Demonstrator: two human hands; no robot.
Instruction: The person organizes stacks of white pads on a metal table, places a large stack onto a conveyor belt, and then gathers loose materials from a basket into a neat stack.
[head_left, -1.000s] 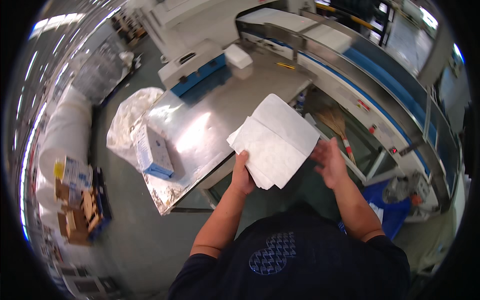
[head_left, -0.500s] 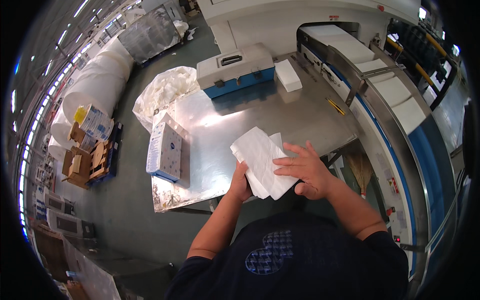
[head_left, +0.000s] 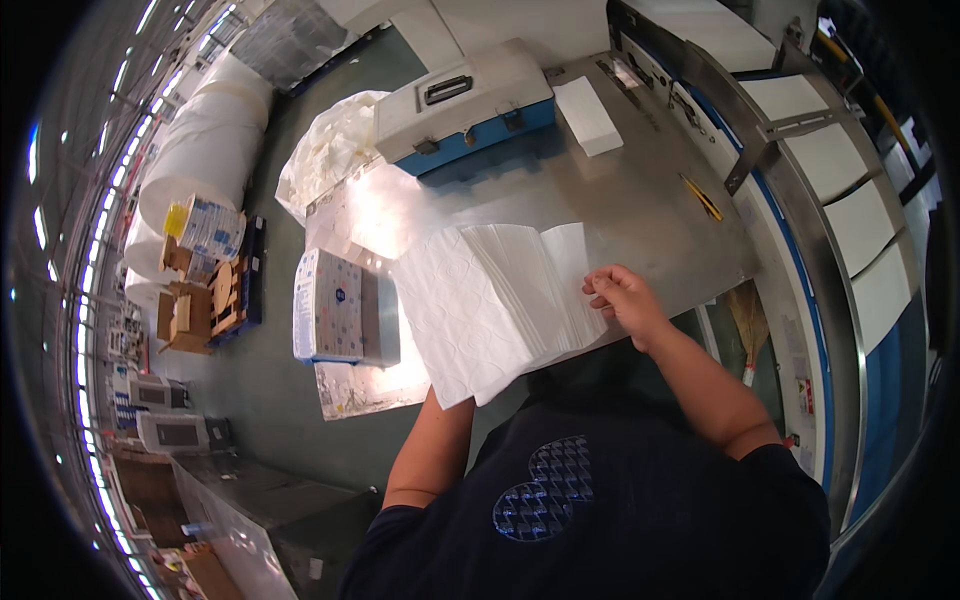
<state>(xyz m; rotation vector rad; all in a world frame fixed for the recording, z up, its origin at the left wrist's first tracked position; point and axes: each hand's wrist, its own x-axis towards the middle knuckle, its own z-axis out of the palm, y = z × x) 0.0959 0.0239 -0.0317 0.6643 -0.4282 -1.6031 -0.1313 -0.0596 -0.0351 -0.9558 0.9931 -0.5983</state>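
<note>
A stack of white folded paper towels [head_left: 465, 305] is held over the near edge of the metal table, its layers fanned apart and an embossed wavy pattern on its top sheet. My left hand [head_left: 455, 408] is under the stack and bears it; the paper hides its fingers, and only the wrist area shows. At the right side of the fanned layers, my right hand [head_left: 628, 303] has its fingers curled and pinched at the edge of the sheets. A printed pack [head_left: 330, 305] in white and blue stands on the table to the left.
On the metal table [head_left: 660, 220] are a grey and blue toolbox [head_left: 465, 105], a white paper block [head_left: 588, 115] and a yellow cutter [head_left: 701, 197]. A conveyor [head_left: 815, 260] carrying white stacks runs along the right. Large white rolls [head_left: 205, 150] and cardboard boxes [head_left: 188, 318] stand at left.
The paper stack has turned and spread open, showing its patterned sheet and many layers. My right hand has gone from lying spread on it to pinching at its right edge. The view has shifted.
</note>
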